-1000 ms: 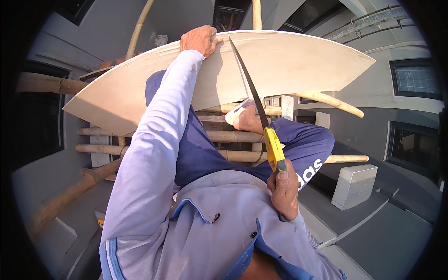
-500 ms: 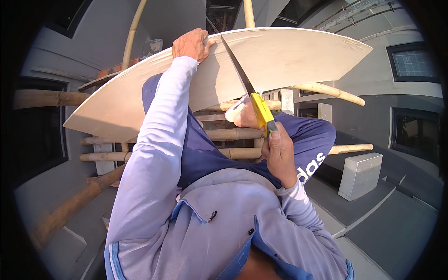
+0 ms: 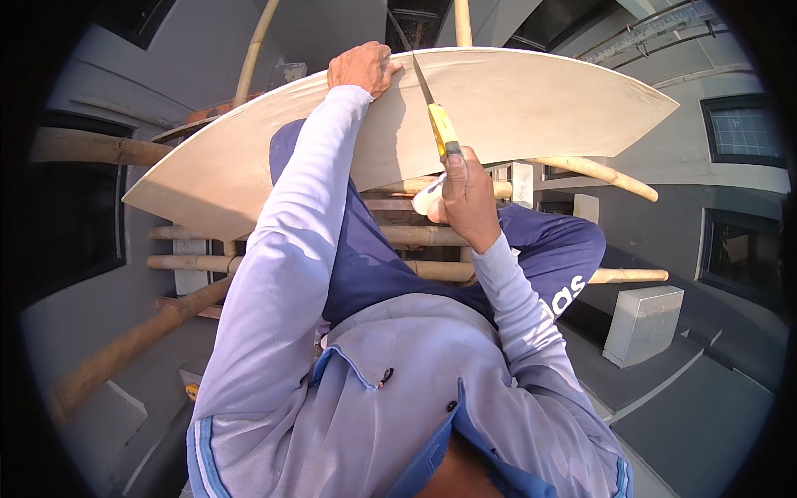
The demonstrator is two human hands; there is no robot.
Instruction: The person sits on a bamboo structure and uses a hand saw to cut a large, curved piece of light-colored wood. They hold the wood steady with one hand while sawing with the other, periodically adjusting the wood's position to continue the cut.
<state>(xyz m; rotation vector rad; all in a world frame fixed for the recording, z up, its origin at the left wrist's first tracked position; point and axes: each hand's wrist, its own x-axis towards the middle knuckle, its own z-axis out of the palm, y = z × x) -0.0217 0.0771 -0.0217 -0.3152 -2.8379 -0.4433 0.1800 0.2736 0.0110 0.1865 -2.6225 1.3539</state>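
Observation:
A wide, pale wooden board (image 3: 531, 100) lies across my legs, its far edge bowed by the lens. My left hand (image 3: 363, 68) grips that far edge, fingers curled over it. Close to its right, a hand saw (image 3: 442, 126) with a yellow and grey handle crosses the board, and its dark blade reaches past the far edge. My right hand (image 3: 470, 196) is wrapped around the saw's handle at the board's near edge. Whether the teeth are inside a cut is too small to tell.
Several bamboo poles (image 3: 191, 263) form a scaffold under and around me. My bare or lightly shod foot (image 3: 429, 199) rests beneath the board. A pale block (image 3: 643, 325) stands on a ledge at the right. Grey walls with dark windows (image 3: 741, 130) surround the scaffold.
My right hand has pushed the saw forward and away from my body, so more blade sticks out past the far edge. My left hand keeps its hold on the board.

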